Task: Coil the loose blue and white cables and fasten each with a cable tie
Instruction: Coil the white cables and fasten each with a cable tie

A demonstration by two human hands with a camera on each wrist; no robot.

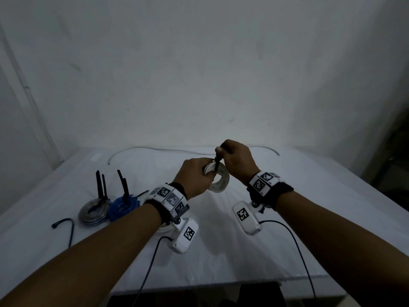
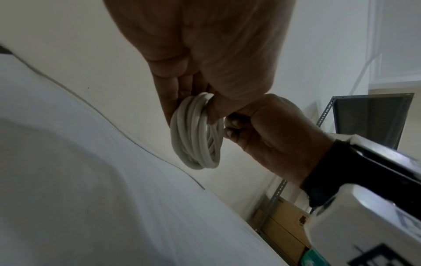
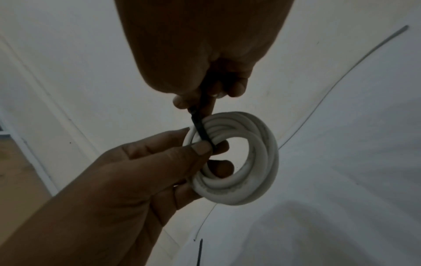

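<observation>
A white cable coil [image 1: 218, 180] is held up in the air above the middle of the tabletop [image 1: 276, 196], a black cable tie [image 1: 217, 165] looped over its rim at about ten o'clock. The left hand [image 1: 195, 177] grips the coil from the nine o'clock side, thumb pressed on the tie where it crosses the strands, fingers hooked through the ring. The right hand [image 1: 238, 161] sits at twelve o'clock over the coil, fingers curled, pinching the tie's free tail; the light is dim, so whether the tie is fully cinched is hard to say.

Out at eight o'clock from the hands lie a blue coil [image 1: 124, 207] and, just beside it, a grey coil [image 1: 94, 211], each with black tie tails standing upright. A loose black tie [image 1: 65, 227] lies further out. A thin white cable [image 1: 141, 150] runs along the far edge of the tabletop.
</observation>
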